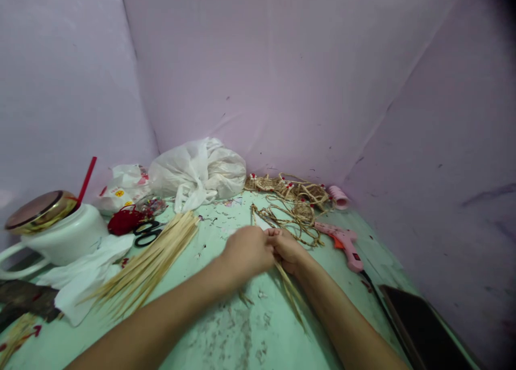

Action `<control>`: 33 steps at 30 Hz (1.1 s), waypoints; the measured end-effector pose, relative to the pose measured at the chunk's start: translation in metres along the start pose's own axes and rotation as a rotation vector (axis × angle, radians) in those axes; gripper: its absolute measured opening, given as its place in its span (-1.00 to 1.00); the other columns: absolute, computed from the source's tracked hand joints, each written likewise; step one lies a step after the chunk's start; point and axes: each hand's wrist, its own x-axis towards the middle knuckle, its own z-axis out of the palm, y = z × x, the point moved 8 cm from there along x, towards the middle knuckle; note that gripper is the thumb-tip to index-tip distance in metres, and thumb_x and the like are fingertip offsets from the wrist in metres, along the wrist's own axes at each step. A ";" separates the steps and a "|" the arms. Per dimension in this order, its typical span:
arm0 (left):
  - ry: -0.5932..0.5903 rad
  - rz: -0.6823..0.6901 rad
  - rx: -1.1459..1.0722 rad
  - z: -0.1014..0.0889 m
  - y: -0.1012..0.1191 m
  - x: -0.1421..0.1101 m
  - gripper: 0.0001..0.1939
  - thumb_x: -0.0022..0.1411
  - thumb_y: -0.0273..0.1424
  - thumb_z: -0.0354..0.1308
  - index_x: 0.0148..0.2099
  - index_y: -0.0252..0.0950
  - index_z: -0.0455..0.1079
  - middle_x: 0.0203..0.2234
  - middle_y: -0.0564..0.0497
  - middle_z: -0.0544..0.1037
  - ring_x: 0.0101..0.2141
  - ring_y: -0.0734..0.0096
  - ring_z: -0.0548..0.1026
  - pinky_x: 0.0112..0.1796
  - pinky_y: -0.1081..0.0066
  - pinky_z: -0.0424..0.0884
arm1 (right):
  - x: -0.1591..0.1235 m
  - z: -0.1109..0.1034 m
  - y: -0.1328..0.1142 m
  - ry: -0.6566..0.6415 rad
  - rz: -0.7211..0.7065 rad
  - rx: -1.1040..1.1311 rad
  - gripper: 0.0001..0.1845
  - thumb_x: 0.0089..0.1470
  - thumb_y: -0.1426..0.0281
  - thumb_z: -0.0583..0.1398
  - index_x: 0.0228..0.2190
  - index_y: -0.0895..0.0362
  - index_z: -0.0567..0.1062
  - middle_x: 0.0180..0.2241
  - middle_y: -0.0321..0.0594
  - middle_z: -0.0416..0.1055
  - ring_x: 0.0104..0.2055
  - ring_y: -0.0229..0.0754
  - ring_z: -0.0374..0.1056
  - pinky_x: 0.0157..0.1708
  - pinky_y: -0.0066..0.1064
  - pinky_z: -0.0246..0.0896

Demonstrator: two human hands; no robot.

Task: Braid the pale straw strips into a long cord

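Observation:
My left hand (249, 247) and my right hand (285, 247) meet over the middle of the green table. Both have their fingers closed on pale dried fibre strands (291, 297), whose loose ends hang below my right hand toward me. The left hand is slightly blurred, and its fingertips are partly hidden. Just beyond the hands lies a long twisted cord (278, 215) of the same straw colour, in loose loops; whether it joins the held strands I cannot tell. A fanned bundle of fibre strips (161, 262) rests to the left.
At the right are a pink glue gun (341, 241) with a black cable, a pink spool (337, 197) and a dark flat object (423, 327). Woven pieces (290, 190) with red beads line the wall. Leftward are a white plastic bag (201, 171), black-handled scissors (147, 233), red yarn (126, 219) and a white pitcher (76, 233).

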 end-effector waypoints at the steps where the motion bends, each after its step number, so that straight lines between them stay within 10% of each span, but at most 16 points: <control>1: 0.044 -0.004 -0.030 -0.013 -0.005 0.007 -0.81 -0.06 -0.34 0.08 -0.52 -0.38 0.40 -0.64 -0.09 0.43 -0.50 0.33 0.43 -0.48 0.46 0.23 | -0.001 0.001 0.000 -0.022 0.021 -0.004 -0.90 -0.30 0.48 0.19 -0.68 0.20 0.32 -0.85 -0.44 0.12 -0.80 -0.46 -0.11 -0.77 -0.56 -0.28; 8: -0.417 -0.285 -0.776 0.029 -0.036 0.029 -0.89 -0.09 -0.55 -0.02 -0.54 -0.44 0.32 -0.76 0.04 0.32 -0.75 0.63 0.21 -0.70 0.58 0.07 | -0.004 0.002 -0.004 -0.083 -0.001 0.001 -0.90 -0.22 0.46 0.18 -0.62 0.21 0.32 -0.73 -0.34 0.30 -0.74 -0.43 0.07 -0.73 -0.58 -0.15; 21: -0.253 -0.201 -0.488 0.029 -0.036 0.032 -0.85 -0.25 -0.57 0.01 -0.72 -0.32 0.11 -0.93 0.18 0.06 -0.85 0.63 0.01 -0.77 0.54 -0.10 | -0.019 0.002 -0.048 0.184 -0.454 -1.112 -0.86 -0.20 0.49 0.13 -0.62 0.17 0.51 -0.61 -0.17 0.42 -0.57 -0.27 0.21 -0.56 -0.47 -0.07; 33: -0.292 -0.267 -0.614 0.036 -0.048 0.034 -0.87 -0.27 -0.46 0.05 -0.73 -0.34 0.15 -0.89 0.14 0.14 -0.82 0.63 0.08 -0.77 0.57 -0.09 | -0.018 0.004 -0.024 0.103 -0.068 -0.768 -0.83 -0.34 0.56 0.10 -0.82 0.17 0.35 -0.84 -0.30 0.22 -0.78 -0.36 0.04 -0.72 -0.49 -0.15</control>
